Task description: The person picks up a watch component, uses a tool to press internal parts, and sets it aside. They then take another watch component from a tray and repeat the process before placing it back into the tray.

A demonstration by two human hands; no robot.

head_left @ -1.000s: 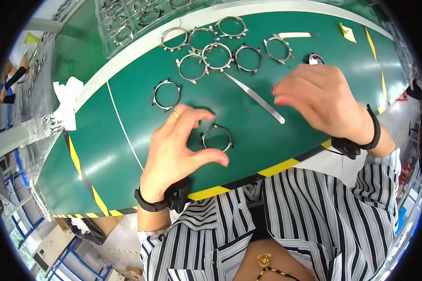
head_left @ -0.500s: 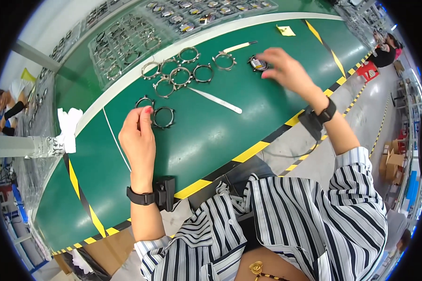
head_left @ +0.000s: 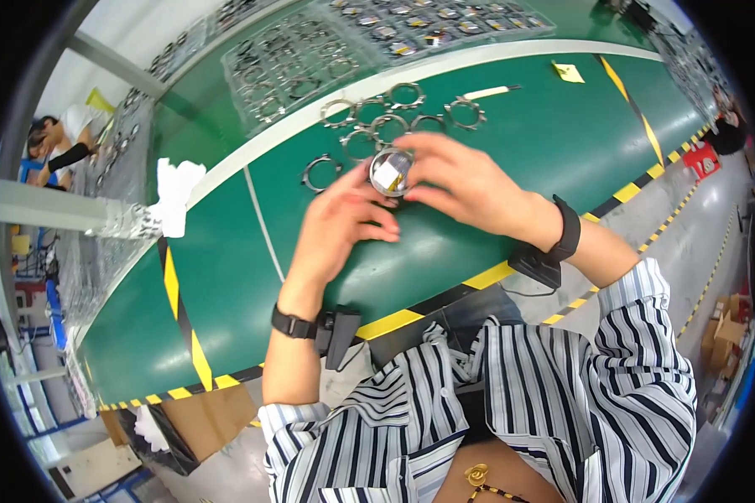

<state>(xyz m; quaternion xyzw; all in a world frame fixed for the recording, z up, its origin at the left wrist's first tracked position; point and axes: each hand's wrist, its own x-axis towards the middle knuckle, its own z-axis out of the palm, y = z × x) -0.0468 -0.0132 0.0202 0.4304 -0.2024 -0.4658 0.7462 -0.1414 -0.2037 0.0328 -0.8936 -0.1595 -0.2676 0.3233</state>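
Observation:
A round watch movement (head_left: 389, 173) with a silvery face and a yellow patch is held up between my hands over the green work surface. My right hand (head_left: 470, 184) pinches its right edge between thumb and fingers. My left hand (head_left: 335, 222) meets its left side with the index finger, the other fingers loosely curled; whether a ring is also in it, I cannot make out. A dark watch case ring (head_left: 321, 173) lies just left of the left hand. Beyond the hands sit several silver watch case rings (head_left: 389, 129), partly covered by the right fingers.
Clear plastic trays of watch parts (head_left: 289, 67) stand past the white rail (head_left: 285, 134). A thin yellow-white tool (head_left: 488, 92) and a yellow slip (head_left: 568, 73) lie toward the far right. Striped tape (head_left: 394, 324) marks the near edge. At far left, another person (head_left: 67, 151) sits.
My right hand has brought the watch movement from the right over to my left hand. Only one dark ring shows near the left hand now, and the tweezers are out of sight. The view has shifted.

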